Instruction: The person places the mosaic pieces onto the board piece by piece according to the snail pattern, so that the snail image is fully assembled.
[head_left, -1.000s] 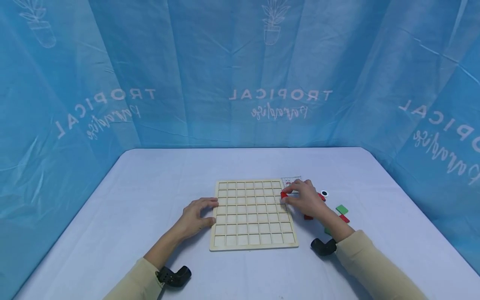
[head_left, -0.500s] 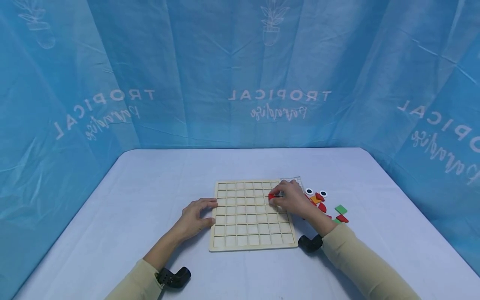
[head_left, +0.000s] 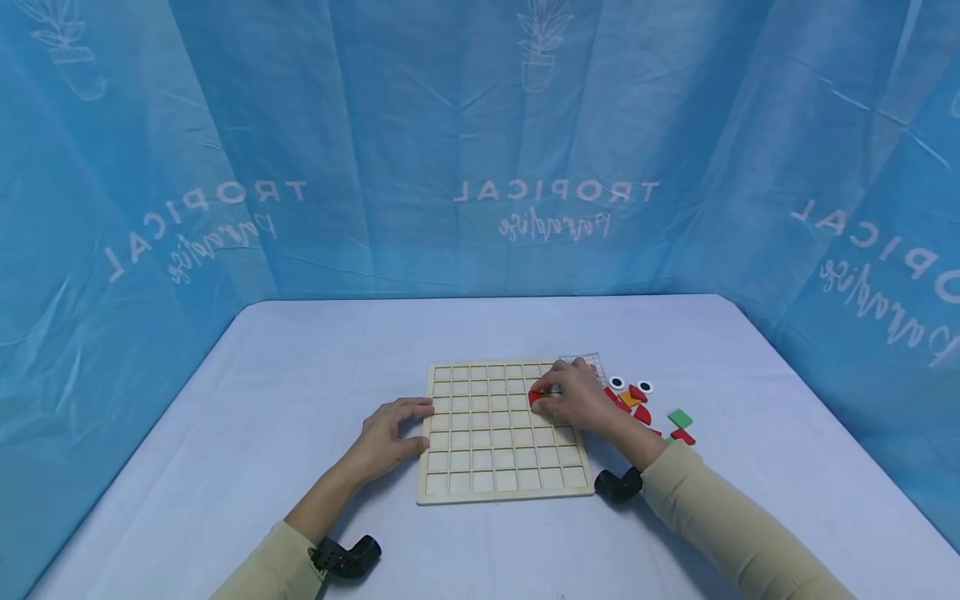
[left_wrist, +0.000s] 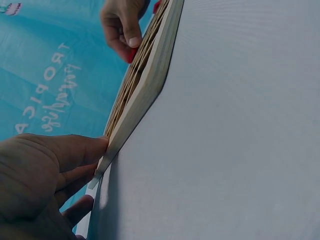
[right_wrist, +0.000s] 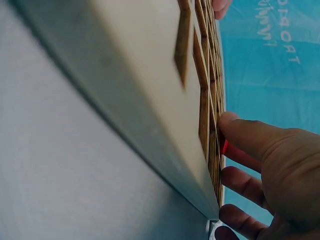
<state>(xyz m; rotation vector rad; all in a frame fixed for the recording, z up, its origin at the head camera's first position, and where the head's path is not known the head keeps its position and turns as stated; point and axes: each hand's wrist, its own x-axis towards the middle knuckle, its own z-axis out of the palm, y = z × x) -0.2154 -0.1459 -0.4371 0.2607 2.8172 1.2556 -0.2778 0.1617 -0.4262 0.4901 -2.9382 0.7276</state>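
Note:
A pale wooden grid board (head_left: 492,502) with square recesses lies flat on the table. My left hand (head_left: 386,437) rests along its left edge, thumb and fingertips touching the rim. In the left wrist view, the thumb of my left hand (left_wrist: 55,170) is right at the board's corner. Over the upper right part of the grid, my right hand (head_left: 577,396) pinches a red tile (head_left: 535,397) between thumb and fingers, close to the recesses. In the right wrist view, the red tile (right_wrist: 223,145) is mostly hidden behind the thumb.
A printed grid card (head_left: 596,363) is partly under the board's upper right. Several loose pieces lie right of the board: round eye pieces (head_left: 645,387), an orange tile (head_left: 628,400), red tiles (head_left: 642,414) and a green tile (head_left: 680,418). A blue curtain (head_left: 480,250) hangs behind the table.
My right hand has carried the red tile leftward from the board's right edge to over the grid, slowing lately. More loose pieces show behind it. The left hand stays at the board's edge.

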